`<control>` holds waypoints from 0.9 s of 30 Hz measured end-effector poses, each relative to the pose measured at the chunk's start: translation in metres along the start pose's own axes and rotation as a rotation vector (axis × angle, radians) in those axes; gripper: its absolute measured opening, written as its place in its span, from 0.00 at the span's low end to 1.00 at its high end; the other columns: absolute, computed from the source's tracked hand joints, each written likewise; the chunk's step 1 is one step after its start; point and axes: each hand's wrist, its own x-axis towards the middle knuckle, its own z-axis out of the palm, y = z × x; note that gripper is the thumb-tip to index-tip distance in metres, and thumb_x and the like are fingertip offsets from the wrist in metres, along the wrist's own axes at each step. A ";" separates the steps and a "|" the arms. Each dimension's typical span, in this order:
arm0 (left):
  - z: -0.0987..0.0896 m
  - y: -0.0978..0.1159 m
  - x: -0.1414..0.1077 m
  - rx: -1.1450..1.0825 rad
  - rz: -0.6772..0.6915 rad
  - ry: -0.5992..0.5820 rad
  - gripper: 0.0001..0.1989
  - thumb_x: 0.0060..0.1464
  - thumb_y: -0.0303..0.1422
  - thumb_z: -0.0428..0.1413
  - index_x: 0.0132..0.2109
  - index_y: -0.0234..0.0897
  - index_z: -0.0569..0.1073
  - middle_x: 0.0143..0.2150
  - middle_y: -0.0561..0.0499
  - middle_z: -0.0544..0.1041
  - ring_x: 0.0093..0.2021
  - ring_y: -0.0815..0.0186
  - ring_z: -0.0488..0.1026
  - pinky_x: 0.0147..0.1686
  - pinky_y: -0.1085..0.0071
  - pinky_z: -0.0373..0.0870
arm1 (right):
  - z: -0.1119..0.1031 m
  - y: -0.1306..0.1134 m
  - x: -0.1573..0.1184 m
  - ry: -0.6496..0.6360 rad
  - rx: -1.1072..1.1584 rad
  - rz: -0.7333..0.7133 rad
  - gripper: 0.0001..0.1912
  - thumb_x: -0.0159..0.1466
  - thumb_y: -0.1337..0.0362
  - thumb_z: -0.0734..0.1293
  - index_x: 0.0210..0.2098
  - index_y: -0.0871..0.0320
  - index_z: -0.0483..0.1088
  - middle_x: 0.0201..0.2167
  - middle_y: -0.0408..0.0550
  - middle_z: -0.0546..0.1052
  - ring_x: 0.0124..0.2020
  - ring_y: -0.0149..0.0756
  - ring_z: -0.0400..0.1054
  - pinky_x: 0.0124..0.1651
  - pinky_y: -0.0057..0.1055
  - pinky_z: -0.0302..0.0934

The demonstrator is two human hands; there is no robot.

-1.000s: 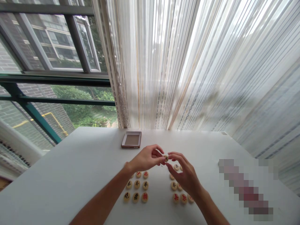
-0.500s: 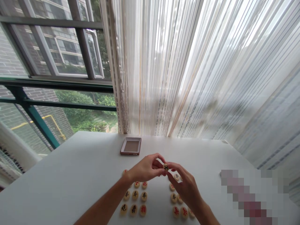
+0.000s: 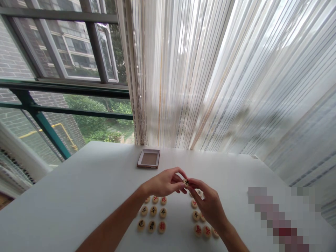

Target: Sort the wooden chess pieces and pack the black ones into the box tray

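A round, cream-coloured Chinese chess piece [image 3: 186, 182] with a black character is held up above the table between both hands. My left hand [image 3: 165, 182] pinches it from the left with thumb and forefinger. From the right, the fingertips of my right hand [image 3: 207, 196] grip the same piece. Below my left hand lie rows of chess pieces [image 3: 153, 211], some black-lettered and some red. Another group of chess pieces [image 3: 197, 230] lies under my right hand, which partly covers it.
An open shallow box [image 3: 148, 158] rests toward the back of the white table [image 3: 105, 182]. Behind the table hangs a striped sheer curtain [image 3: 173, 87], with a window [image 3: 68, 52] at left. A blurred, pixelated patch [image 3: 280, 224] covers the right side.
The view has tilted slightly, so the table and box appear a little higher and further right. Both hands keep their pinch on the chess piece.
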 end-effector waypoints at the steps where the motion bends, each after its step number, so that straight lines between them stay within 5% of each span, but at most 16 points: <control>1: 0.000 0.000 0.000 -0.002 -0.001 -0.006 0.19 0.59 0.45 0.61 0.48 0.35 0.68 0.39 0.42 0.82 0.42 0.58 0.81 0.39 0.64 0.74 | 0.000 0.000 0.000 -0.001 0.007 -0.002 0.10 0.68 0.61 0.67 0.48 0.52 0.74 0.42 0.47 0.83 0.41 0.40 0.79 0.46 0.36 0.75; 21: 0.014 0.010 -0.007 0.315 0.078 0.097 0.13 0.62 0.37 0.59 0.48 0.36 0.69 0.41 0.43 0.83 0.43 0.60 0.81 0.42 0.66 0.76 | 0.008 -0.002 0.004 -0.039 0.504 0.250 0.16 0.63 0.51 0.71 0.43 0.56 0.74 0.39 0.51 0.82 0.39 0.41 0.79 0.46 0.39 0.75; 27: 0.031 0.016 -0.016 0.397 0.115 0.151 0.10 0.62 0.33 0.58 0.49 0.37 0.69 0.41 0.44 0.83 0.43 0.60 0.81 0.43 0.66 0.76 | 0.008 -0.002 0.002 0.022 0.427 0.245 0.18 0.63 0.48 0.71 0.37 0.58 0.75 0.32 0.50 0.82 0.34 0.41 0.78 0.40 0.36 0.74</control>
